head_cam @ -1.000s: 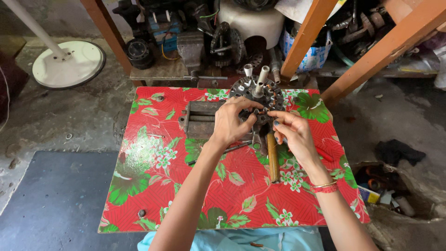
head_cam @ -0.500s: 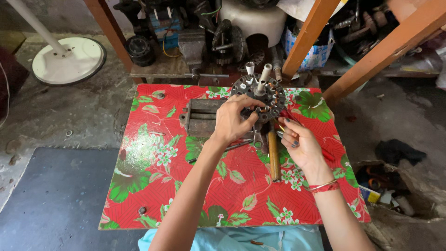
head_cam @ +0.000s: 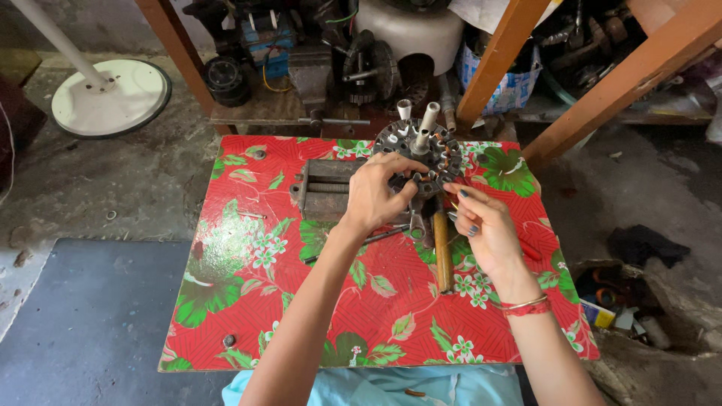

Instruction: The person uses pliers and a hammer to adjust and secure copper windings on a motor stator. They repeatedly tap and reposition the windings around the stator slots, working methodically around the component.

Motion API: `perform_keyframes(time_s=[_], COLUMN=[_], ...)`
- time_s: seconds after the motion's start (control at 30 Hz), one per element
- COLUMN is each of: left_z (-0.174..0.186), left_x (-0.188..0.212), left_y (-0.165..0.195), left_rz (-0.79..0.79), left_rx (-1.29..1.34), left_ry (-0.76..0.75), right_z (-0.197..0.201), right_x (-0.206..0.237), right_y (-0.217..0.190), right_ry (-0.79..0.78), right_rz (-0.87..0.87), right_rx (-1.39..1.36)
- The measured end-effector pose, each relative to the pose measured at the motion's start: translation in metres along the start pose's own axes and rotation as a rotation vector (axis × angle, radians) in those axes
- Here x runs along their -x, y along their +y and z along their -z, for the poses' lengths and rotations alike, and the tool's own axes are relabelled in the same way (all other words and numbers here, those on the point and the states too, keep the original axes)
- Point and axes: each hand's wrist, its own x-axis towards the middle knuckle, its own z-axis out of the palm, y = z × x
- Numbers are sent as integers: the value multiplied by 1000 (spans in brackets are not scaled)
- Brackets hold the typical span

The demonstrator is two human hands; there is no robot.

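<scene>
A round slotted metal stator core [head_cam: 435, 144] with white tubes standing in it sits at the far edge of the table with the red flowered cloth [head_cam: 248, 301]. My left hand [head_cam: 372, 197] grips the core's near left rim, thumb and fingers closed on it. My right hand [head_cam: 485, 229] is just right of the core with its fingers apart, the index fingertip touching the rim; I cannot tell if it pinches a thin wire. A small grey vise [head_cam: 323, 188] lies left of my left hand. A wooden-handled tool [head_cam: 442, 252] lies between my hands.
A thin metal rod [head_cam: 353, 244] lies under my left wrist. Behind the table a low shelf [head_cam: 256, 113] holds motor parts between orange wooden posts [head_cam: 496, 56]. A white round stand base [head_cam: 113, 94] is far left; a grey mat [head_cam: 83, 323] lies near left; clutter [head_cam: 624, 301] right.
My right hand has drawn back from the core toward me and its fingers have spread. My left hand stays on the core's rim.
</scene>
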Motion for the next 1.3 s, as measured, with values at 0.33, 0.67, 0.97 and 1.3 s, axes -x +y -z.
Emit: perform_keyframes(time_s=[0.33,0.67,0.97,1.3], left_z=[1,1,0,3], left_x=[0,0,1,0], left_y=[1,-3,2,3], left_rz=[15,17,39,63], left_rx=[3,-3,22,4], left_ry=[-10,-14,17,-22], right_z=[-26,-41,-72,-67], right_x=[7,-13,6,18], right_y=[-14,-16,3,36], right_ry=[-28,-72,-52,188], right_rz=[173,163,172,502], right_rx=[301,395,795,682])
